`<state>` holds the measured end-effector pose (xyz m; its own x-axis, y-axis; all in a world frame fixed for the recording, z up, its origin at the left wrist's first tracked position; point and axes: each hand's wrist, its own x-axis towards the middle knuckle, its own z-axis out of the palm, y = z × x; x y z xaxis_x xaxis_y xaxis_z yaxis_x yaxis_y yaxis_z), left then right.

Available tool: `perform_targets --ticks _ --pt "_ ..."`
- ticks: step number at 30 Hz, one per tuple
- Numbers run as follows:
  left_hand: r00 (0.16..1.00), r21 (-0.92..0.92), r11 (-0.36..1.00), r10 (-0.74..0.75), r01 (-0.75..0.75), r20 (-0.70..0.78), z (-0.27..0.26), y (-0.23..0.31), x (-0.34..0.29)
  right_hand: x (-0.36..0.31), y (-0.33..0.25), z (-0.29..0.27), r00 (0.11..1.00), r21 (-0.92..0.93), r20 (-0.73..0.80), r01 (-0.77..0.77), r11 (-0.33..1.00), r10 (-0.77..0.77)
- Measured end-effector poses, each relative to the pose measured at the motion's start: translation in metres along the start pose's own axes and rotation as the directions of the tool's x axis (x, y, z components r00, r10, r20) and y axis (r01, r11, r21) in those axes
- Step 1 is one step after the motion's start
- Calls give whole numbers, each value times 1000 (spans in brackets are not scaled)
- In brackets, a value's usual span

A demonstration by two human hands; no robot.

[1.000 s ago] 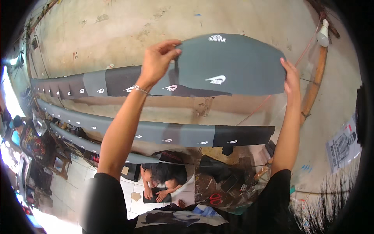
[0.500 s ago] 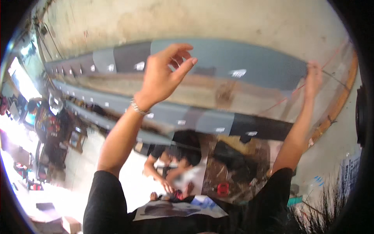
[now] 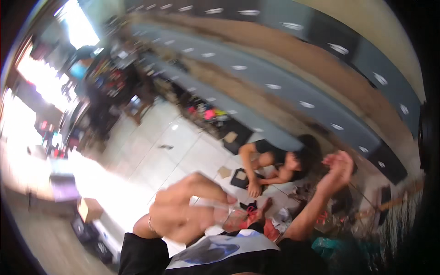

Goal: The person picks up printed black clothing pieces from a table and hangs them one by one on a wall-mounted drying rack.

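My left hand [image 3: 183, 213] is low in front of my chest, palm down with fingers bent, badly smeared by motion. Whether anything is between its fingers does not show. My right hand [image 3: 338, 172] is raised at the right, its fingers loosely curled and apart, holding nothing I can see. Beyond it, long rows of grey and black panels with white prints hang along the wall: an upper row [image 3: 316, 39], a middle row [image 3: 288, 94] and a lower row [image 3: 270, 130]. My right hand appears apart from them.
A person [image 3: 270, 158] in black crouches on the tiled floor [image 3: 178, 142], hands over a small dark piece. Colourful items [image 3: 208, 113] lie under the rows. Left are a cardboard box [image 3: 90, 210] and another person [image 3: 98, 101]. A teal bag [image 3: 324, 246] lies lower right.
My view has swung left and down. My left hand has dropped from before the upper row to my chest. My right hand has come away from the upper row's right end.
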<state>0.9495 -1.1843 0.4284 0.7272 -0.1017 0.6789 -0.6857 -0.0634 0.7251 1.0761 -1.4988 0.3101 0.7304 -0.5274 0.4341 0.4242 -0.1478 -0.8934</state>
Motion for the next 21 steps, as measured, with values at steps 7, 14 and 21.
perform_targets --ticks 7,14,21 --pt "839 241 939 330 -245 -432 -174 180 -131 -298 4 268 261 -171 935 -261 950 240" --pt "637 420 905 285 67 -716 -279 244 -223 -496 -113 441 -285 40 958 132 990 -1" --pt "545 749 652 672 -114 -502 -461 221 -261 -656 -76 547 -535 -5 840 157 988 90"
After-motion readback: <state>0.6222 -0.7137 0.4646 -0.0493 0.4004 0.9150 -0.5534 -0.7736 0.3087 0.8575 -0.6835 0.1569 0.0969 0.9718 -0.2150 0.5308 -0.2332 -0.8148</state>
